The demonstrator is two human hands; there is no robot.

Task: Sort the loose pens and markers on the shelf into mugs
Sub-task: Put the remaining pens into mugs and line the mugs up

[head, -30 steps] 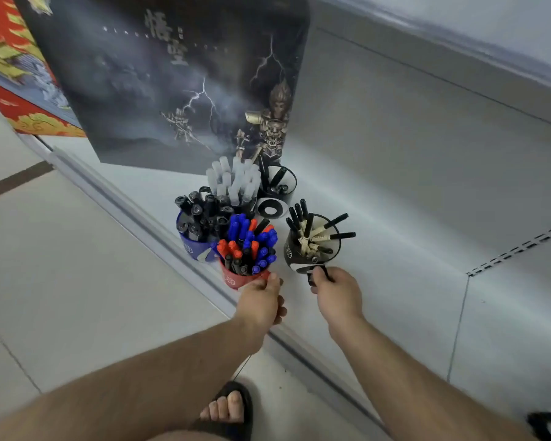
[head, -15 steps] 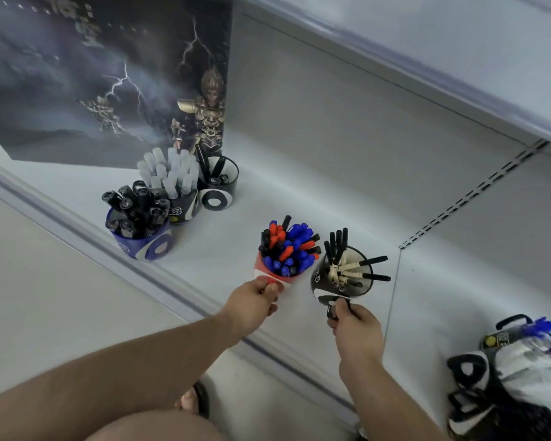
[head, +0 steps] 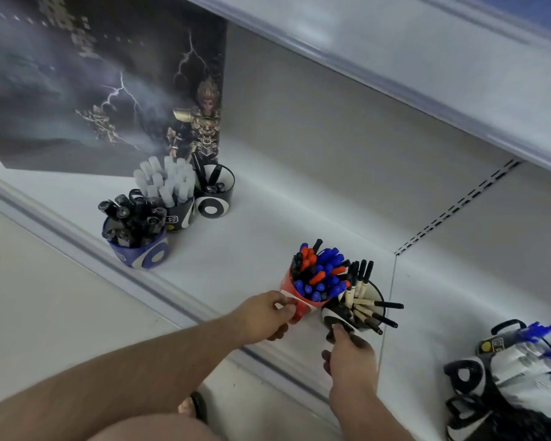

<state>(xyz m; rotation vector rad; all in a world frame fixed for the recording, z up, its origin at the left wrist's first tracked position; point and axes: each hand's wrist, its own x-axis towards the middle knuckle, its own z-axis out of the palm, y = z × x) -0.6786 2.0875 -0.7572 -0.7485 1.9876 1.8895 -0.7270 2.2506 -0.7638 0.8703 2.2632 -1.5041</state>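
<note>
Your left hand [head: 265, 314] grips the handle of the red mug [head: 295, 300] of blue and red markers and your right hand [head: 350, 353] the black mug's [head: 334, 316] handle, apparently to reposition both, side by side on the white shelf [head: 245, 249].

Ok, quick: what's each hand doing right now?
Left hand: grips the handle of the red mug of blue and red markers.
Right hand: grips the handle of the black mug of beige pens.
</note>
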